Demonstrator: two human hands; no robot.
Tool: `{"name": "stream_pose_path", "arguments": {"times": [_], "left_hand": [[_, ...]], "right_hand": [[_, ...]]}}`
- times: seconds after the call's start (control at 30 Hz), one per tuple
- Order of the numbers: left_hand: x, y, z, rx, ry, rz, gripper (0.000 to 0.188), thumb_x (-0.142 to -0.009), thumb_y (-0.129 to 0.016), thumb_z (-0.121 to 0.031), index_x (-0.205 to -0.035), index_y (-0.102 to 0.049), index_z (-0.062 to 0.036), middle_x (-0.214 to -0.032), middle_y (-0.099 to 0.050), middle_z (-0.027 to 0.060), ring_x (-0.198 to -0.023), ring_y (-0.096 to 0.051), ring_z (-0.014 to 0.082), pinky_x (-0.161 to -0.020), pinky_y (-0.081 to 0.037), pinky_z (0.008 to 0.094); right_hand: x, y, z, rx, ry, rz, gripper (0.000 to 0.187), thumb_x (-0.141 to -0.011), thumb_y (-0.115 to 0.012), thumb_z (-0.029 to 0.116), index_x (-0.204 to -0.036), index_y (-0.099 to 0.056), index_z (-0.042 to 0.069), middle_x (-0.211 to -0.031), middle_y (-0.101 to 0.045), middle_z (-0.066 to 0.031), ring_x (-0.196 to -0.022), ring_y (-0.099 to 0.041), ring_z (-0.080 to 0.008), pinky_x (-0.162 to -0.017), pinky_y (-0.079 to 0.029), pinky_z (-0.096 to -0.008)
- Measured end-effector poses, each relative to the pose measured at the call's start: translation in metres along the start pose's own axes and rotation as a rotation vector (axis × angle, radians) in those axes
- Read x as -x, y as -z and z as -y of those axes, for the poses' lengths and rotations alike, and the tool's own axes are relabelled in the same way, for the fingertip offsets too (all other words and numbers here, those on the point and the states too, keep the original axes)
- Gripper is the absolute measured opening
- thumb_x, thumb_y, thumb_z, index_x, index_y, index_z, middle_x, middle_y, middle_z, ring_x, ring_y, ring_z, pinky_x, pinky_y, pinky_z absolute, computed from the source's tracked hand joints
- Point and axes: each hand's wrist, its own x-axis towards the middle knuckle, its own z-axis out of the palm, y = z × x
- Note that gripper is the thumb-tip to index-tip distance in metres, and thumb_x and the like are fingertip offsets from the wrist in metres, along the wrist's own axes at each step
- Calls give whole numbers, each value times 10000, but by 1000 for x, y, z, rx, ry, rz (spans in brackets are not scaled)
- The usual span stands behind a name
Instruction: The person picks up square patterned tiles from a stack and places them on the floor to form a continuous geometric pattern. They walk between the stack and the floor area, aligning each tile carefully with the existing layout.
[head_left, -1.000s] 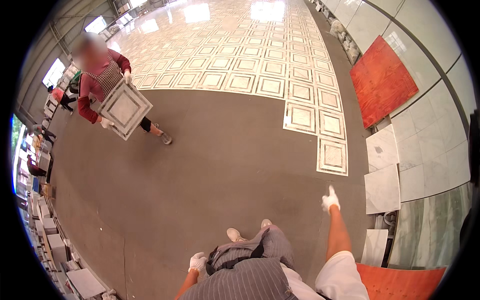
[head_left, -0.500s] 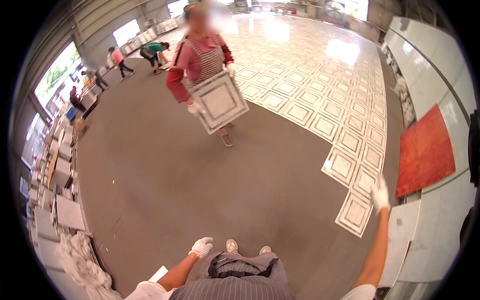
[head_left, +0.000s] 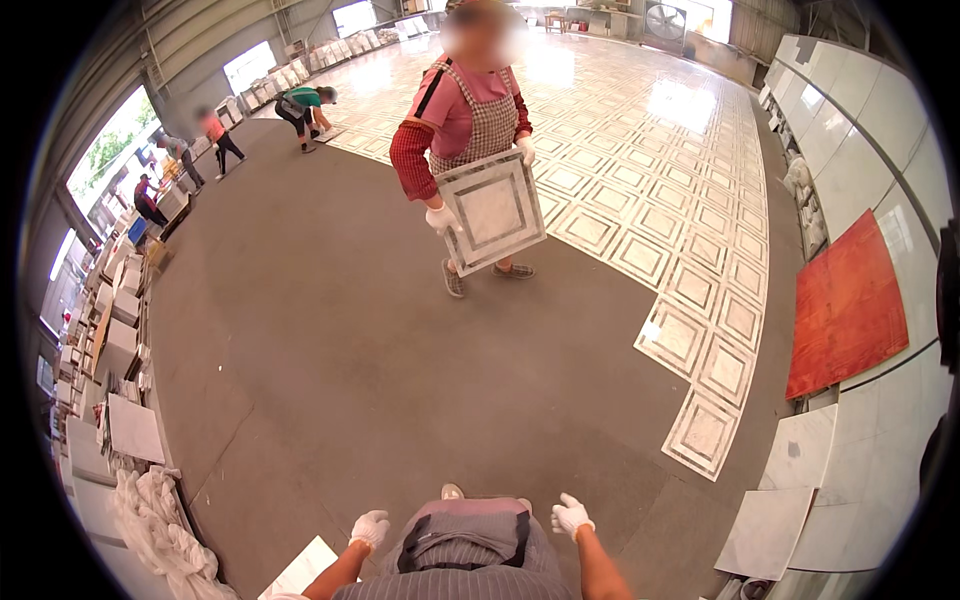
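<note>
My left hand [head_left: 370, 529] in a white glove is beside my left thigh, its fingers loosely bent and nothing in them. On the other side of my body, my right hand [head_left: 572, 516], gloved too, is raised with thumb and fingers apart, holding nothing. Past my left forearm a pale slab [head_left: 303, 570] shows in part; what it rests on is hidden. Facing me, a co-worker [head_left: 470, 115] in a checked apron carries a square marble tile [head_left: 490, 212] with a grey frame pattern, gripping it by two edges. Laid framed tiles [head_left: 703, 432] step down toward me at the right.
Dark grey floor [head_left: 330, 350] stretches ahead and left. Along the right lean pale slabs [head_left: 765, 533] and a red-orange panel [head_left: 850, 305]. Stacked slabs [head_left: 135, 430] and crumpled plastic sheeting [head_left: 165, 530] line the left. Another person [head_left: 303, 108] bends over tiles at the far left; several others stand behind.
My right hand has come down from beside the tiles at the right to near my waist. My left hand has shifted slightly left. The co-worker has moved right with the tile.
</note>
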Motion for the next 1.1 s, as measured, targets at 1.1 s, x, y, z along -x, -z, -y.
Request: {"name": "stream_pose_path", "arguments": {"times": [1.1], "left_hand": [[-330, 257, -8, 417, 146, 49, 374, -862, -587, -139, -1217, -593, -21, -681, -579, 34, -489, -526, 122, -433, -481, 302]], "right_hand": [[-48, -242, 171, -140, 43, -294, 547, -896, -534, 111, -1419, -388, 45, -887, -644, -112, -667, -626, -171, -590, -545, -321]]}}
